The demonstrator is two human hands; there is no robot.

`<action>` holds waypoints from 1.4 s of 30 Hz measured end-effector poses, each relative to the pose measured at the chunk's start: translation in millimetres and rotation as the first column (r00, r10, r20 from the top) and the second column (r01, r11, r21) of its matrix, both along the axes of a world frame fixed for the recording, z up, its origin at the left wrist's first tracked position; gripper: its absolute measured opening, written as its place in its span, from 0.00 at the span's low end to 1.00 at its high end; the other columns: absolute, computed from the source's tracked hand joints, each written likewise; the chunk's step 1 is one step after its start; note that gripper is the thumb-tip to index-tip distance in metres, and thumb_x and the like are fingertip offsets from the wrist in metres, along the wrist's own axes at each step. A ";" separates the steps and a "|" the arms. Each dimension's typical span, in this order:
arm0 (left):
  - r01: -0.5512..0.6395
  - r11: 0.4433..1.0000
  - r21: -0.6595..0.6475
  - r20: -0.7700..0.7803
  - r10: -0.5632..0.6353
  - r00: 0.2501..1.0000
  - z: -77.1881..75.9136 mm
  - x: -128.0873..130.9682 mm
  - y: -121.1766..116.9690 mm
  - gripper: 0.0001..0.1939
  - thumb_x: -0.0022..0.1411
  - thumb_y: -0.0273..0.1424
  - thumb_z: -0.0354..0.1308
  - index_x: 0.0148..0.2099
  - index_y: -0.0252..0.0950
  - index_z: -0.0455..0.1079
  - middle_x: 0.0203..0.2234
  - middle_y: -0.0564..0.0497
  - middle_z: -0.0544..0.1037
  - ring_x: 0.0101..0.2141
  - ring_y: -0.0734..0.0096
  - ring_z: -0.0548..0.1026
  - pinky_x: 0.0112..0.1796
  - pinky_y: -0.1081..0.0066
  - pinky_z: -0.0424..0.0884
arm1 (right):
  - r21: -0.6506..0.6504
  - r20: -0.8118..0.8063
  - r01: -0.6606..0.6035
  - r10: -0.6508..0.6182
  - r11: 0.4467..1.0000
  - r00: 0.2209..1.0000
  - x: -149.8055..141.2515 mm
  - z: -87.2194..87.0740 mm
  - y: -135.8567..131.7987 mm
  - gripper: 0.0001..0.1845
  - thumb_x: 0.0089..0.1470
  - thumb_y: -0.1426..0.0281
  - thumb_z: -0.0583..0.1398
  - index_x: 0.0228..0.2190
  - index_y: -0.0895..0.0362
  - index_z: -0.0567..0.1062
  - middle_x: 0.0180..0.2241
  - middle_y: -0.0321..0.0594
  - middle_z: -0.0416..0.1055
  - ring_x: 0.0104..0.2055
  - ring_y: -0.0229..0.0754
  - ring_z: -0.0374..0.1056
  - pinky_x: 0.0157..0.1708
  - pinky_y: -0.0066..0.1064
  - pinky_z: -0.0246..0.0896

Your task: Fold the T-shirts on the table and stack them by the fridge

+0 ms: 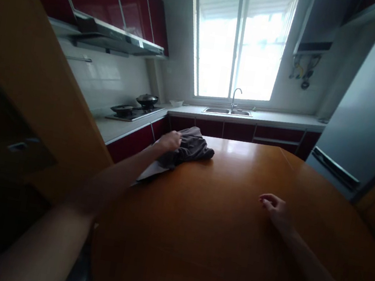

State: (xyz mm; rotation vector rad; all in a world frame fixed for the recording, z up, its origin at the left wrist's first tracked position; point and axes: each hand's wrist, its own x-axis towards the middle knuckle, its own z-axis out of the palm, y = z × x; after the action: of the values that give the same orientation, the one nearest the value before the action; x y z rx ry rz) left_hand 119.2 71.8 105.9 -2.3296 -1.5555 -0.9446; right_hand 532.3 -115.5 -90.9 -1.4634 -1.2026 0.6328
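Note:
A crumpled grey-brown cloth (193,147), perhaps a garment, lies in a heap at the far left of the wooden table (226,213). My left hand (170,141) is stretched out over its left side, fingers closed on the fabric; the fingertips are partly hidden. Beneath the cloth and nearer to me, a flat pale thing with a dark edge (152,171) sticks out, its kind unclear. My right hand (276,211) is over the right half of the table, apart from the cloth. Its fingers are loosely curled with a small gap to the thumb, and nothing shows in them.
Behind the table runs a white counter with a sink (227,112) under the window. Pans (147,100) sit on the stove at the left, below a range hood (118,39). A fridge (374,103) stands at the right. A wooden frame (66,140) rises close on my left.

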 end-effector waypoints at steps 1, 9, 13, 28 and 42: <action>0.050 0.996 -0.068 -0.034 -0.052 0.998 -22.0 11.5 -9.8 0.15 0.70 0.40 0.54 0.42 0.33 0.75 0.39 0.42 0.82 0.44 0.61 0.79 0.48 0.64 0.71 | 0.031 0.059 0.010 -0.011 0.999 0.998 -5.2 -1.0 1.5 0.17 0.47 0.60 0.59 0.34 0.57 0.79 0.35 0.46 0.79 0.35 0.46 0.74 0.36 0.37 0.69; 0.205 0.879 -0.431 -0.122 -0.282 0.952 -167.0 101.6 -78.0 0.32 0.71 0.49 0.45 0.72 0.42 0.55 0.71 0.45 0.53 0.70 0.51 0.49 0.65 0.43 0.49 | -0.096 0.644 0.056 0.019 0.994 0.764 -64.2 13.0 30.2 0.30 0.60 0.60 0.54 0.61 0.56 0.69 0.66 0.52 0.60 0.68 0.54 0.54 0.64 0.51 0.50; 0.138 0.864 -0.485 -0.207 -0.266 0.941 -177.2 113.0 -75.1 0.37 0.69 0.56 0.41 0.73 0.46 0.51 0.73 0.47 0.47 0.71 0.47 0.42 0.65 0.37 0.40 | -0.276 0.774 0.113 0.151 0.955 0.615 -89.0 18.8 46.1 0.38 0.64 0.50 0.50 0.69 0.52 0.54 0.73 0.49 0.38 0.74 0.56 0.32 0.67 0.59 0.28; 0.205 0.852 -0.481 -0.134 -0.302 0.944 -183.6 110.1 -69.8 0.34 0.68 0.55 0.44 0.70 0.47 0.59 0.71 0.45 0.53 0.70 0.44 0.47 0.64 0.36 0.41 | -0.364 0.764 0.053 0.266 0.930 0.587 -85.7 8.7 54.2 0.39 0.65 0.47 0.48 0.69 0.54 0.56 0.72 0.52 0.41 0.74 0.54 0.35 0.68 0.57 0.26; -0.300 0.954 0.027 0.287 0.280 0.916 -124.4 19.1 -32.0 0.25 0.68 0.34 0.53 0.66 0.39 0.61 0.66 0.38 0.59 0.66 0.44 0.54 0.62 0.45 0.53 | -0.358 0.758 0.054 0.257 0.932 0.599 -86.6 8.9 51.9 0.37 0.65 0.49 0.49 0.68 0.55 0.58 0.72 0.53 0.43 0.74 0.54 0.36 0.68 0.58 0.27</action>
State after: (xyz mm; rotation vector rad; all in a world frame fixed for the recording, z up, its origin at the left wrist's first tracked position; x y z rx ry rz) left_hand 138.3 39.9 -18.5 -1.9065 -1.8734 -1.2689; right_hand 445.7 -63.6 -82.0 -2.1066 -1.9605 0.2329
